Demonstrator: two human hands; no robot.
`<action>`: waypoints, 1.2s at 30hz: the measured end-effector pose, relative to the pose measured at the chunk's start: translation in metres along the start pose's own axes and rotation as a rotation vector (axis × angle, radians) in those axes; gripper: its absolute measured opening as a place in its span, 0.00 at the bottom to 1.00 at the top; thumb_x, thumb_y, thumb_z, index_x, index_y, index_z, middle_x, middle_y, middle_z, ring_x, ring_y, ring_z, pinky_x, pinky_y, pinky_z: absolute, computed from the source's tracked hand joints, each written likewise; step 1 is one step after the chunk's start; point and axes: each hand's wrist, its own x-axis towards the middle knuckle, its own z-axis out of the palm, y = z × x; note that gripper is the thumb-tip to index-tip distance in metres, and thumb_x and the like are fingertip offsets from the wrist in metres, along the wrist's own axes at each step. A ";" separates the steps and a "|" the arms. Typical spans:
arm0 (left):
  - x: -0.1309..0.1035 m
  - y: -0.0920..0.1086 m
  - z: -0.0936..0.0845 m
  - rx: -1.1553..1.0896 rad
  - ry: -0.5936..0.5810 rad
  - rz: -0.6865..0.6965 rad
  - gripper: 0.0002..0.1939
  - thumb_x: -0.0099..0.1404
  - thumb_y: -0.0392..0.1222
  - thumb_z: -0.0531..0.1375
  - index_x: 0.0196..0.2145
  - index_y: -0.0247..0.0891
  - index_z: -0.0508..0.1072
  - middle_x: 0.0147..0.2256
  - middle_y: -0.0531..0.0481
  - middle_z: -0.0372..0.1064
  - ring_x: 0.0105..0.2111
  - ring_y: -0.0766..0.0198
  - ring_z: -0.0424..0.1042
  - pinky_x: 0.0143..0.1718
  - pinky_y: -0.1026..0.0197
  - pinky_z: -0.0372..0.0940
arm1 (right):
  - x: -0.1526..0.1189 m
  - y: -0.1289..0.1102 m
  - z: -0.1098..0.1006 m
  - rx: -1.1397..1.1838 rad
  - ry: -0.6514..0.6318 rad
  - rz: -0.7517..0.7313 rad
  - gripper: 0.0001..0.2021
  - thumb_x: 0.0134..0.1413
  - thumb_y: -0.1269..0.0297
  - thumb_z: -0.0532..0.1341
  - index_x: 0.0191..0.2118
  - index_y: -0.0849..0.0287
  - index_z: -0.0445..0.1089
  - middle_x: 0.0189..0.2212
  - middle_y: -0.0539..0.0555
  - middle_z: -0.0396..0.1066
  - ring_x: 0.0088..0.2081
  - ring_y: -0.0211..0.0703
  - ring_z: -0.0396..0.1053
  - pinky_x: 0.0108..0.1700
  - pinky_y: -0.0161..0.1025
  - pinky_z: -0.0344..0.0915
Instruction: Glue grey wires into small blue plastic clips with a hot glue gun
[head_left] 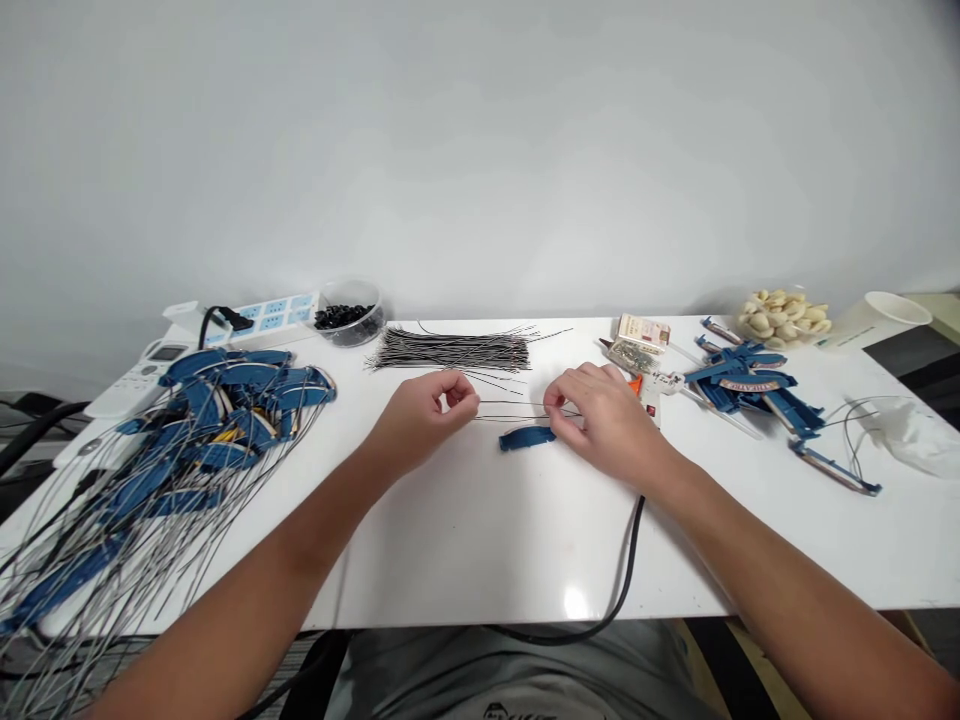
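Note:
My left hand (420, 420) is closed in a pinch, thumb against forefinger, on one end of thin dark wire (510, 417). Opposite it, my right hand (607, 415) pinches the wire's other end, so that the strands run level between my fingertips. A curved blue plastic piece (525, 438) lies on the white table (465, 540) just below the wire, close to my right thumb. Behind my hands rests a bundle of cut dark wires (454, 350), with a few loose ones at its front. Partly hidden by my right hand is a white glue gun (651, 408) with an orange trigger.
Blue pieces with long wires (225, 400) pile up at left, before a power strip (274, 315). A clear bowl of black parts (349, 318) stands behind. More blue pieces (750, 380), a bowl of pale nuts (784, 315) and a paper cup (874, 322) are at right. A black cable (630, 560) crosses the front edge.

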 end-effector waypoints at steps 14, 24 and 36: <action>-0.001 -0.009 0.009 0.357 -0.010 0.186 0.11 0.67 0.52 0.64 0.41 0.43 0.76 0.38 0.52 0.76 0.36 0.60 0.71 0.34 0.60 0.59 | -0.002 0.021 0.003 -0.104 -0.125 0.042 0.06 0.65 0.69 0.63 0.35 0.56 0.75 0.34 0.53 0.73 0.41 0.49 0.67 0.45 0.46 0.52; 0.009 -0.023 0.011 0.378 0.002 0.199 0.09 0.71 0.47 0.61 0.35 0.45 0.80 0.38 0.51 0.78 0.43 0.56 0.72 0.38 0.58 0.61 | -0.003 0.037 -0.040 -0.082 0.327 0.548 0.18 0.68 0.52 0.58 0.27 0.56 0.69 0.24 0.51 0.70 0.28 0.43 0.64 0.35 0.41 0.55; -0.015 0.005 0.027 0.291 0.057 0.336 0.19 0.75 0.55 0.59 0.56 0.42 0.75 0.45 0.48 0.76 0.44 0.57 0.74 0.41 0.58 0.64 | -0.047 0.058 -0.037 0.003 -0.025 0.955 0.31 0.50 0.33 0.66 0.17 0.55 0.61 0.19 0.56 0.65 0.24 0.45 0.60 0.28 0.42 0.48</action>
